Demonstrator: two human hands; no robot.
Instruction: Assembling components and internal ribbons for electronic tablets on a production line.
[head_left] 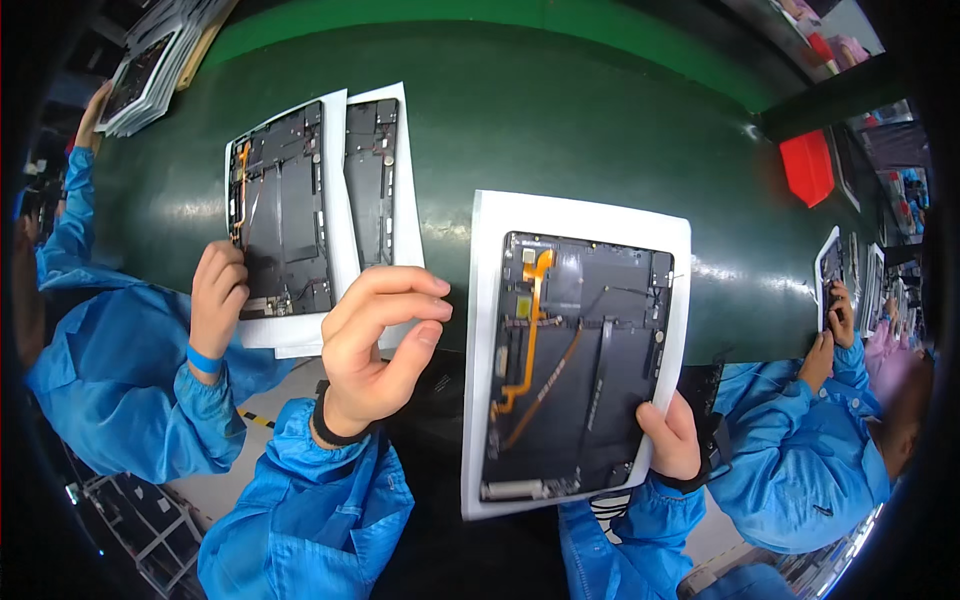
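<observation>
My right hand (672,435) grips the lower right edge of a black tablet housing (625,400) and the white foam sheet (580,212) behind it, thumb on the front. An orange flex cable (535,320) runs down the housing's left side, and thin dark strips cross its middle. The two are held up, tilted, over the table's near edge. My left hand (380,340) is raised to the left of them, empty, with thumb and curled fingers apart. In the picture it overlaps the lower corner of another white sheet; whether it touches that sheet I cannot tell.
Two more tablet housings (285,200) on white sheets lie overlapping on the green table (560,120). A co-worker's hand (217,285) rests on the nearer one. A stack of sheets (160,90) is at far left, a red bin (808,170) at right. Another co-worker (800,440) sits right.
</observation>
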